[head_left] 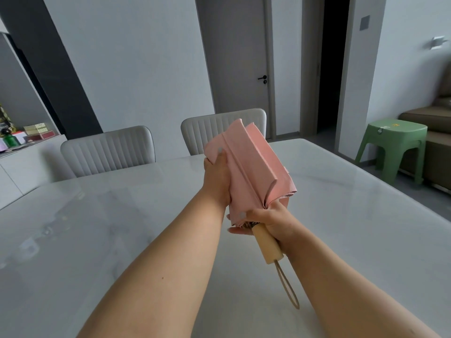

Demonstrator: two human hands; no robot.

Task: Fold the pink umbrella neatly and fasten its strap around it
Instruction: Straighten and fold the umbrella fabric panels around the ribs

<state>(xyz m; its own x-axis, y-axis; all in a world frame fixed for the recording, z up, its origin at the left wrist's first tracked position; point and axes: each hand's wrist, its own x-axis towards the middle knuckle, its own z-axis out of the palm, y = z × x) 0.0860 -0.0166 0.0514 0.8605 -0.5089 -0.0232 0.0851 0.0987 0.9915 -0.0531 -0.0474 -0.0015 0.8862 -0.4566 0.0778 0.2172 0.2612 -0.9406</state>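
Pink umbrella, collapsed but not yet rolled, is held in the air above the white marble bench, its canopy pointing away toward the two grey chairs beyond the bench's far edge. The fabric lies in broad flat pleats, some already smoothed into a crisp fold along the top, while the hem nearest the wooden handle is loose and flares out. The left hand wraps the far part of the canopy from the umbrella's left side, its grip closed on the gathered pleats. The right hand has its grip closed where the canopy meets the handle, steadying the shaft; a beige wrist loop dangles from the handle's end toward the camera. The fastening strap cannot be made out. By my reading, folding is partway: the panels are aligned, but twisting them tight around the shaft and closing the strap remain to be done.
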